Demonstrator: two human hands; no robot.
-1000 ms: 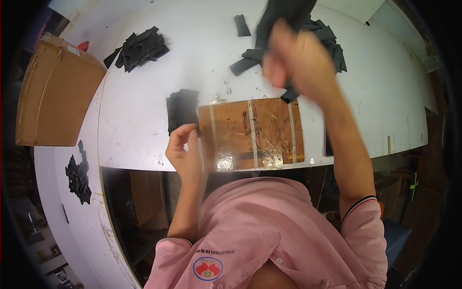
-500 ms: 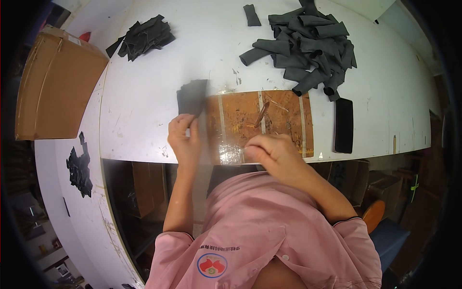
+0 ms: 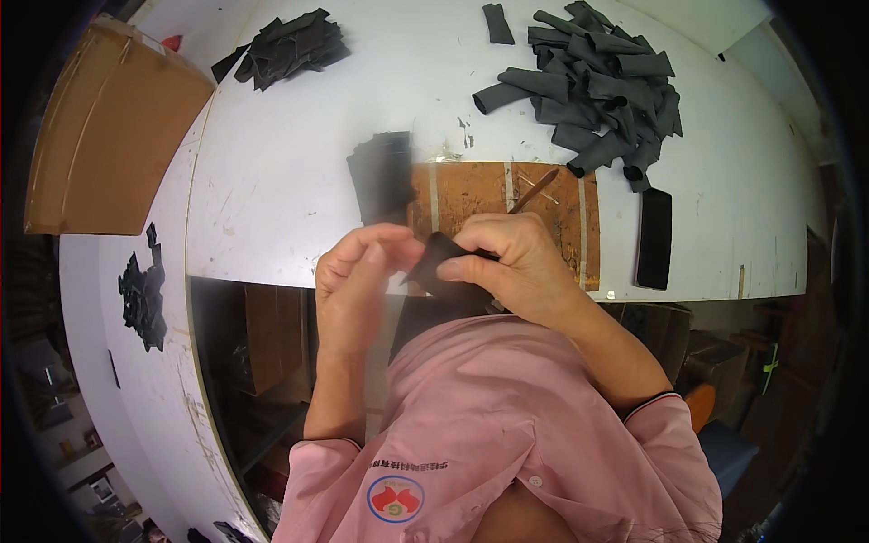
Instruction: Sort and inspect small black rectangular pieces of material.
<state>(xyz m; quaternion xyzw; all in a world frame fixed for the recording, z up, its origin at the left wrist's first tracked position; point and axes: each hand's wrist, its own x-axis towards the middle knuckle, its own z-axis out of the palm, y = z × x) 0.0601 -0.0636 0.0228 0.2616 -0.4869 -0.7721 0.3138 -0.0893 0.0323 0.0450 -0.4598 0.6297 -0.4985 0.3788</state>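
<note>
My right hand point(image 3: 516, 267) is closed on a dark grey fabric piece point(image 3: 444, 262), held between thumb and fingers over the near edge of the board. Beside the piece's left edge, my left hand point(image 3: 358, 276) has bent fingers blurred by motion; whether they grip the cloth cannot be made out. A thin brown stick point(image 3: 536, 191) slants up from behind my right hand; whether that hand holds it is hidden. Just beyond my left hand, a small stack of dark fabric pieces point(image 3: 380, 176) lies at the left side of the brown board point(image 3: 570, 235).
A heap of dark fabric tubes point(image 3: 597, 90) lies at the far right, with a black phone-like slab point(image 3: 654, 240) nearer. Flat fabric pieces point(image 3: 285, 50) are piled far left. A cardboard box point(image 3: 113, 136) stands left on the white table point(image 3: 262, 199), with dark scraps point(image 3: 142, 303) below.
A fabric piece is now in my right hand, over the board's near edge. My left hand has come from the stack toward it. The brown stick has shifted up and right.
</note>
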